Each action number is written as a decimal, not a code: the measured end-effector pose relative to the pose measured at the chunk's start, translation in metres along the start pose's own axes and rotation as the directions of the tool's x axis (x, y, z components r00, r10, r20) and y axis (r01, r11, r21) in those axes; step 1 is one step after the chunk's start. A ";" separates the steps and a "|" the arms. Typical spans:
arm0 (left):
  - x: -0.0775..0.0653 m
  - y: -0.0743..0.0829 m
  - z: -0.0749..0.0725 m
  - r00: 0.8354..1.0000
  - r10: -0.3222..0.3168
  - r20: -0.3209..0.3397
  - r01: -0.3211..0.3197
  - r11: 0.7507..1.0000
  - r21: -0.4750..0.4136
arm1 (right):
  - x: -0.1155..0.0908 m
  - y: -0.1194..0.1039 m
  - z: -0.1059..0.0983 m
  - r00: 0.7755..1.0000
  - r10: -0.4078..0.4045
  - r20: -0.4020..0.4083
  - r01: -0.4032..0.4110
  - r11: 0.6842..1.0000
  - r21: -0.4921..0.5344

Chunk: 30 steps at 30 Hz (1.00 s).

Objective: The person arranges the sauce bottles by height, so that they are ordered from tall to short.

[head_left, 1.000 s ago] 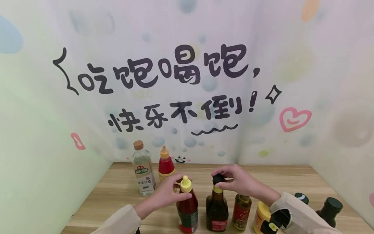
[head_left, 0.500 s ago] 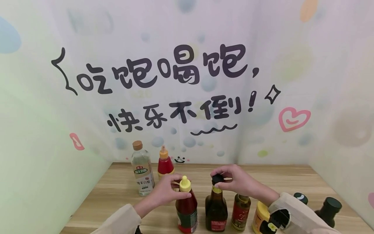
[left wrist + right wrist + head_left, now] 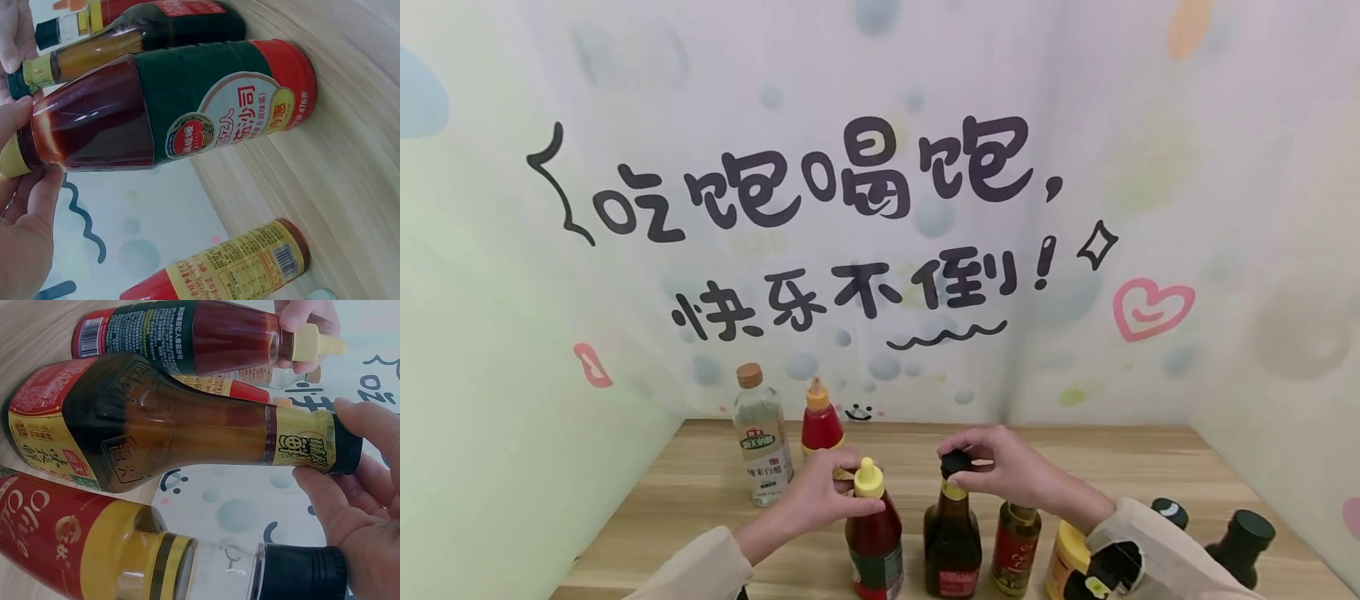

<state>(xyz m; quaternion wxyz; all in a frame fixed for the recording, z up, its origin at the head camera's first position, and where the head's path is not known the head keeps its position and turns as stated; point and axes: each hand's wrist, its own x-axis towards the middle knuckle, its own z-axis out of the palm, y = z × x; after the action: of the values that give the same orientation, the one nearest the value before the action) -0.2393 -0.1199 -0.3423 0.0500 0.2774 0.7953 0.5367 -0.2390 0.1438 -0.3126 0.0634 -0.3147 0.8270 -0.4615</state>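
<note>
Left grip (image 3: 816,493) pinches a yellow-capped, dark-red sauce bottle (image 3: 874,537) and right grip (image 3: 1011,472) a black-capped, long-necked brown bottle (image 3: 952,537) just right of it on the wooden counter (image 3: 1150,458), apparently a grasping step, the next move calling for steady handling.

The red sauce bottle (image 3: 150,112) is smooth and glossy, its yellow cap (image 3: 869,482) duller plastic; the amber bottle (image 3: 169,425) shines like embossed glass. The desk (image 3: 1090,458) shows smooth, low-sheen wood grain, and the backdrop (image 3: 820,75) is probably matt cloth, though blurred here.
</note>
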 end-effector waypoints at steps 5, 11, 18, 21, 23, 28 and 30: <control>-0.002 0.006 -0.004 1.000 0.011 -0.001 -0.011 0.999 0.046 | 0.000 0.000 0.000 1.000 -0.006 0.001 0.006 1.000 -0.005; 0.005 0.018 -0.012 0.997 0.055 -0.056 -0.049 0.994 0.100 | 0.000 0.000 0.000 1.000 -0.015 0.001 0.015 1.000 -0.012; 0.021 0.029 -0.017 0.993 0.084 -0.083 -0.069 0.982 0.174 | 0.001 0.001 -0.001 1.000 -0.018 0.002 0.018 0.999 -0.034; 0.028 0.031 -0.019 0.992 0.094 -0.084 -0.077 0.979 0.190 | 0.002 0.001 -0.001 1.000 -0.024 0.005 0.024 0.999 -0.022; 0.033 0.032 -0.020 0.992 0.094 -0.087 -0.075 0.977 0.200 | 0.002 0.001 -0.001 1.000 -0.024 0.004 0.024 1.000 -0.014; 0.046 0.033 -0.021 0.991 0.063 -0.121 -0.036 0.976 0.217 | 0.002 0.002 0.000 1.000 -0.019 -0.004 0.019 1.000 -0.013; 0.050 0.032 -0.020 0.989 0.039 -0.141 -0.008 0.977 0.215 | 0.001 0.002 0.000 1.000 -0.022 -0.004 0.022 1.000 -0.016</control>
<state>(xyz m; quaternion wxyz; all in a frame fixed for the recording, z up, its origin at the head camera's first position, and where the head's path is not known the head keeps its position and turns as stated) -0.2769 -0.1029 -0.2944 -0.0440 0.2510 0.8467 0.4671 -0.2410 0.1439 -0.3137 0.0538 -0.3232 0.8273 -0.4562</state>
